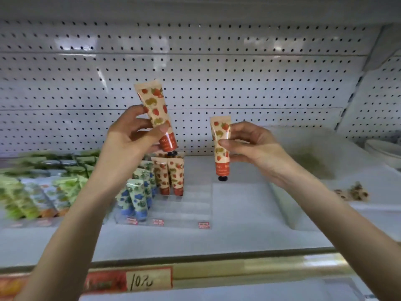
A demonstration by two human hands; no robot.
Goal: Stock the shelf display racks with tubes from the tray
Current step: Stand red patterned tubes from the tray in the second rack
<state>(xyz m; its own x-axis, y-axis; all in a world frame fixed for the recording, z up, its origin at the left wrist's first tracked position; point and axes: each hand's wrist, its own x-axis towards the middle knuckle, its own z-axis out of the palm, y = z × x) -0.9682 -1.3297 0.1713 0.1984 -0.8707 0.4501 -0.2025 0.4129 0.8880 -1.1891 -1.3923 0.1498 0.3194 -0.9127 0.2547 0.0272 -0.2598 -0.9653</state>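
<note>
Both hands were up over the shelf (227, 242), a strawberry-print tube in each. The left hand (130, 137) pinched the tilted tube (154, 105) low on its body between thumb and fingers. Its crimped end sat at eleven o'clock and its black cap (173, 153) pointed down at five, just above the standing tubes (171, 177) in the clear rack (195, 207). The right hand (251, 146) was clamped round the middle of the upright tube (221, 148), cap at six o'clock, over bare shelf off the rack's three o'clock side. Blue tubes (138, 196) filled the rack's nine o'clock column. The tray (303, 161), by my reading, was the pale bin out at three o'clock, though it was too blurred to be sure.

To seat the tilted tube well, square it upright first. Line the cap with an empty slot on the six o'clock side of the standing pair, then lower it straight down without brushing the neighbours, which would likely topple. Hold the upright tube back until the first one stands alone.
</note>
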